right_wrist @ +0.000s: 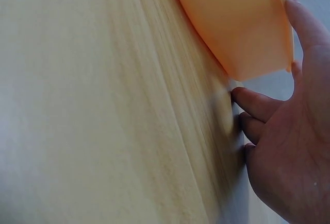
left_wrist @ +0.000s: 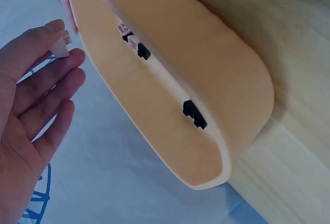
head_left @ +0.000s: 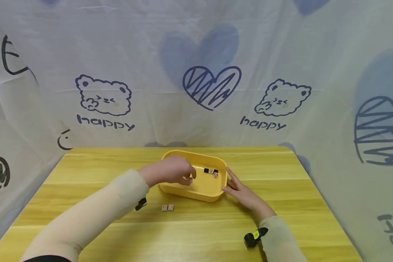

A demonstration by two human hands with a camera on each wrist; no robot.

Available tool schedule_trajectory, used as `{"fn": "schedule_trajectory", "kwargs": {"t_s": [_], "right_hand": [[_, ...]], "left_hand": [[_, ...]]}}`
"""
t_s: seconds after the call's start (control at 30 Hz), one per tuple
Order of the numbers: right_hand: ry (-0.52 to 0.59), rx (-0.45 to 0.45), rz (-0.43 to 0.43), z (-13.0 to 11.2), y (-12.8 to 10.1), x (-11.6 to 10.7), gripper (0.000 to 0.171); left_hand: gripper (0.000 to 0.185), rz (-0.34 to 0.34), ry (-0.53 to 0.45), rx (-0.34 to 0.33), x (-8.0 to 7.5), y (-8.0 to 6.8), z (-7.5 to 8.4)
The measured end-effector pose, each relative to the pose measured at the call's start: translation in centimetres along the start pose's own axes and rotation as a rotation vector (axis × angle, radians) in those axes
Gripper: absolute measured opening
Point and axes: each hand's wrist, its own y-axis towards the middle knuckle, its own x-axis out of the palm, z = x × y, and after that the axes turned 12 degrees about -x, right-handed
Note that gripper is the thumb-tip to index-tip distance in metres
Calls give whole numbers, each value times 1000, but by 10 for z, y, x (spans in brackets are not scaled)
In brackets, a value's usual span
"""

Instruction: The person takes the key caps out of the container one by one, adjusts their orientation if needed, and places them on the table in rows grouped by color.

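Head view: left hand (head_left: 171, 174) observed over the left half of a yellow tray (head_left: 196, 154) on the tabletop (head_left: 85, 171), fingers curled downward inside the rim. Left wrist view: small pale block (left_wrist: 61, 46) noted pinched at the tips of the left fingers (left_wrist: 49, 82), remaining fingers relaxed and slightly spread. Block positioned just left of the tray's inner wall, above its floor; too little visible to tell its long axis or facing. Tray's long axis recorded running left to right across the tabletop, slightly skewed. Inside: black-and-pale brick assembly (head_left: 211, 171) near the right end, well apart from the left fingers, lying lengthwise roughly along the tray's axis; a separate black brick (left_wrist: 194, 115) seen in the left wrist view. Right hand (head_left: 245, 194) found flat against the tray's right outer corner, fingers straight and close together, pressing, gripping nothing. Two pale blocks (head_left: 167, 207) logged side by side on the tabletop just before the tray, nearer the left hand.
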Motion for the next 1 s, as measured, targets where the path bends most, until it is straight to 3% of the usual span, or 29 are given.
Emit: {"fn": "schedule_trajectory", "kwargs": {"t_s": [0.2, 0.47, 0.6, 0.83, 1.0], "right_hand": [[-7, 12, -10, -1, 1, 0, 78], [-2, 10, -20, -1, 1, -1, 79], [-2, 9, -23, -1, 1, -1, 79], [-4, 13, -22, 0, 1, -1, 79], [-7, 12, -19, -1, 1, -1, 78]], "left_hand": [[3, 38, -56, 15, 3, -18, 7], [4, 119, -73, -19, 18, -35, 13], [7, 180, -119, -51, 28, -42, 15], [15, 240, -170, -172, 45, -53, 21], [11, 267, -153, -165, 56, -60, 24]]}}
